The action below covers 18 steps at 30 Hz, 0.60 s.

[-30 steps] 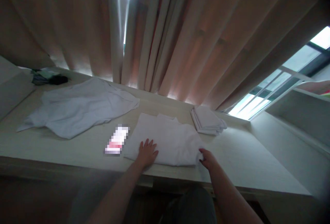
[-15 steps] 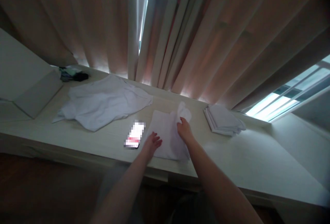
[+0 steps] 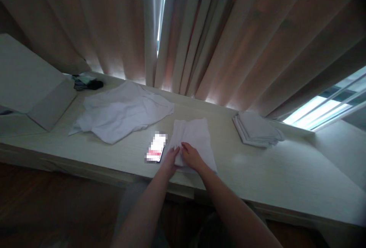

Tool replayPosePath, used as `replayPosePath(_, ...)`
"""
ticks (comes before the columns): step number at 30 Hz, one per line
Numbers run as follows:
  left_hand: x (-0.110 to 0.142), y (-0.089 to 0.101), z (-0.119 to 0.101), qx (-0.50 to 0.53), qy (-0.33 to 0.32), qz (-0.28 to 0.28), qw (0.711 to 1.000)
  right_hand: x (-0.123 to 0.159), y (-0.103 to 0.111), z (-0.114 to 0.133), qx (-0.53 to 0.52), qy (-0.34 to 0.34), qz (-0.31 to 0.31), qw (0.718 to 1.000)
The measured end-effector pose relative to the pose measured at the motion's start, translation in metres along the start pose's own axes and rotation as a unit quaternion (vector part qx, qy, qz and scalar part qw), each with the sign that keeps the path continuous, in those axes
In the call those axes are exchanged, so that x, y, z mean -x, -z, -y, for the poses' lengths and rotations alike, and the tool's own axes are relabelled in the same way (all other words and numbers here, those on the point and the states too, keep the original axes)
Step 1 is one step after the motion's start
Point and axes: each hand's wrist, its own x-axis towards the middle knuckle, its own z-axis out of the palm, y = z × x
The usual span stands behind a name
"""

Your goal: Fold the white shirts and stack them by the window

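The folded white cloth garment lay on the long pale counter, near its front edge. The left hand rested at the garment's near left part, fingers partly curled; whether it gripped the fabric could not be told. The right hand was partly closed on top, its fingertips beside the left hand's, a firm grip likewise unclear. A phone with a lit, pixelated screen lay just left of the garment. Farther left was a loosely spread white garment; to the right sat a stack of folded white cloths.
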Motion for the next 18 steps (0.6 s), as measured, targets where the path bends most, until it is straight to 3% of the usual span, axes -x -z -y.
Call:
replayPosePath(4,-0.004,-0.008,-0.003,-0.121,-0.018,-0.019,0.992,0.012,0.036,-0.049,0.038,-0.029,-0.062,0.997)
replayPosePath(7,-0.007,-0.009,-0.014,-0.211,-0.038,-0.051,0.976,0.029,0.048,-0.086,0.069,-0.065,-0.08,0.992)
replayPosePath(9,-0.008,-0.008,-0.025,-0.264,-0.054,-0.066,0.961,0.042,0.049,-0.105,0.067,-0.054,-0.08,0.993)
replayPosePath(12,-0.008,-0.004,-0.04,-0.328,-0.075,-0.073,0.939,0.063,0.045,-0.123,0.065,0.019,-0.049,0.997)
replayPosePath(15,-0.004,0.002,-0.044,-0.374,-0.085,-0.084,0.92,0.078,0.036,-0.131,0.086,0.066,-0.023,0.994)
replayPosePath(18,0.001,0.007,-0.039,-0.408,-0.079,-0.107,0.903,0.086,0.026,-0.131,0.098,0.069,-0.028,0.992)
